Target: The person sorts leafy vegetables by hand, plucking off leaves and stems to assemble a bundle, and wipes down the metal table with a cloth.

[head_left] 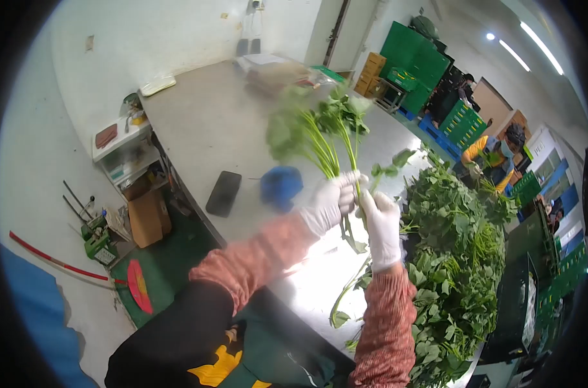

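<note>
The person's left hand [329, 204], in a white glove, is closing tightly around the stems of a bunch of leafy greens [320, 129], gripping them just below the leaves. The right hand [381, 223], also gloved in white, is sitting just beside it at its 4 o'clock, fingers wrapped around the same stems a little lower down. The two hands are touching or nearly so. The bunch is standing almost upright above the hands, its leaves fanning out toward 12 o'clock and blurring at the upper left; loose stem ends are trailing down from the grip toward 6 o'clock. Both forearms are wearing patterned reddish sleeves.

The hands are hovering over a grey table [210, 123]. A large heap of loose greens [455, 258] is lying on the table at 3 to 5 o'clock of the hands. A blue round object [280, 186], blurred, is sitting at 9 o'clock of the left hand, and a dark phone [223, 193] is lying farther out in that direction. Another person [494, 158] in orange is working at 2 o'clock, near stacked green crates [462, 123].
</note>
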Demonstrator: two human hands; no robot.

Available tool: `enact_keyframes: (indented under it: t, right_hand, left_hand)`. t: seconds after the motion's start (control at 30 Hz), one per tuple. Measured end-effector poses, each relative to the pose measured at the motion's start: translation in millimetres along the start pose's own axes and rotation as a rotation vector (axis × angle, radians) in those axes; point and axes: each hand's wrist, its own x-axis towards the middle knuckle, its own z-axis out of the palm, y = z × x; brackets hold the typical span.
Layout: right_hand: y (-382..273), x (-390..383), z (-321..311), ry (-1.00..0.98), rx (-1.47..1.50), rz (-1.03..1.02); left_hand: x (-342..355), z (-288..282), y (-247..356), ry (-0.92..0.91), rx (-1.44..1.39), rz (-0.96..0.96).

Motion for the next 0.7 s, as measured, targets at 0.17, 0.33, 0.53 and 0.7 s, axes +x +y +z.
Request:
enact_keyframes:
  t: [0.17,0.33,0.53,0.7]
  right_hand:
    - [-20.5,49.9,11.4,0.001,0.208,-0.007]
    - [34.3,-1.3,15.9,0.218,0.037,-0.126]
    - [114.5,-150.0,-35.1,0.309,0.112,0.298]
    - [60.0,-239.6,-67.7,0.592,-0.314,0.32]
  left_hand:
    - [25.1,38.4,58.6,0.203,0.146,0.1]
    - [-9.0,34.8,17.0,0.194,0.196,-0.052]
    - [-59.7,24.3,-118.4,0.133,0.271,-0.511]
    - [-91.7,51.6,-173.2,0.016,0.252,-0.661]
